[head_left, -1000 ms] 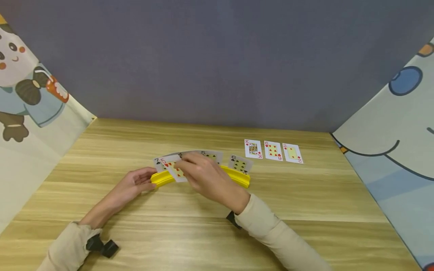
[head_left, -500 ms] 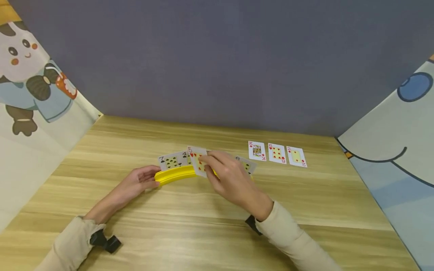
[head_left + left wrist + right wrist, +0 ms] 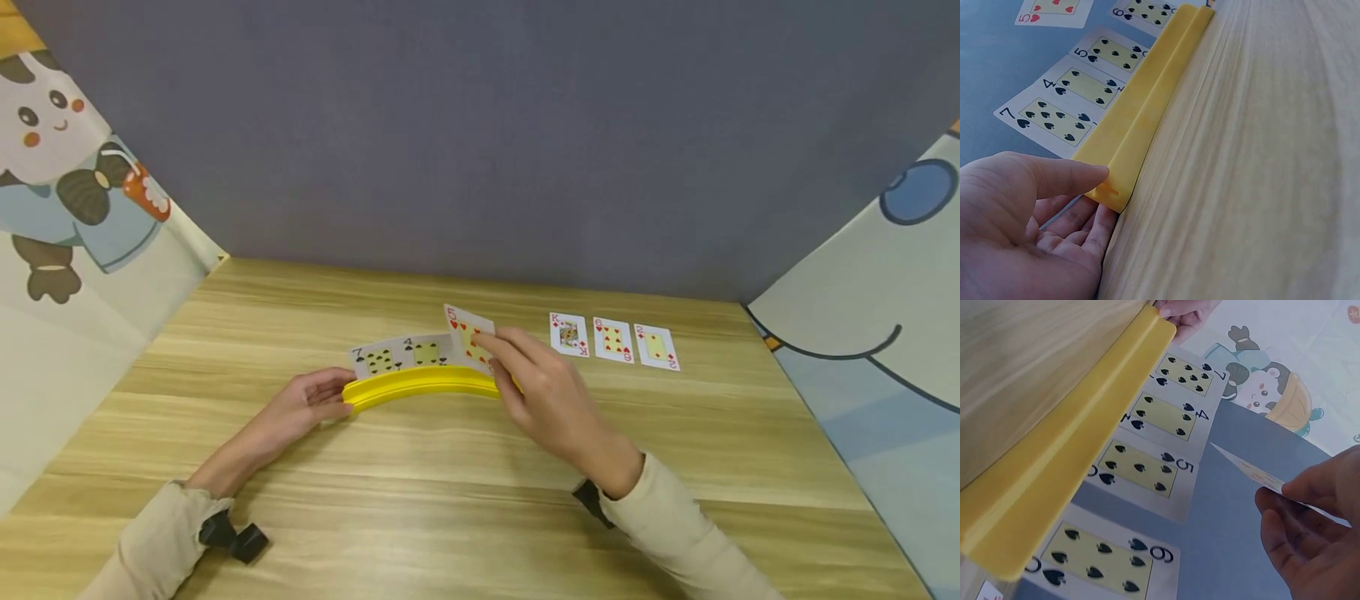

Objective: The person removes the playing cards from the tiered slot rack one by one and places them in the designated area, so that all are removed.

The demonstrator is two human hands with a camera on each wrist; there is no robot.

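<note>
In the head view my left hand (image 3: 303, 400) holds the left end of a curved yellow card holder (image 3: 423, 382), thumb on the front and fingers at the end and underneath. Seven of spades (image 3: 1185, 374), four of spades (image 3: 1163, 415), five of spades (image 3: 1141, 469) and, after a gap, six of spades (image 3: 1100, 556) stand in its slot. My right hand (image 3: 551, 396) pinches a five of hearts (image 3: 468, 337) between thumb and fingers, raised above the holder. In the head view that card and hand hide the five and six of spades and the holder's right end.
Behind and to the right, a king of diamonds (image 3: 569, 335), a hearts card (image 3: 612, 340) and a two of diamonds (image 3: 656, 347) lie face up in a row on the wooden table (image 3: 420, 492). A grey wall (image 3: 480, 150) rises at the back, with cartoon-printed panels either side.
My right hand has carried the five of hearts rightward along the holder, from in front of the seven of spades to beyond the four of spades. My left hand stays at the holder's left end.
</note>
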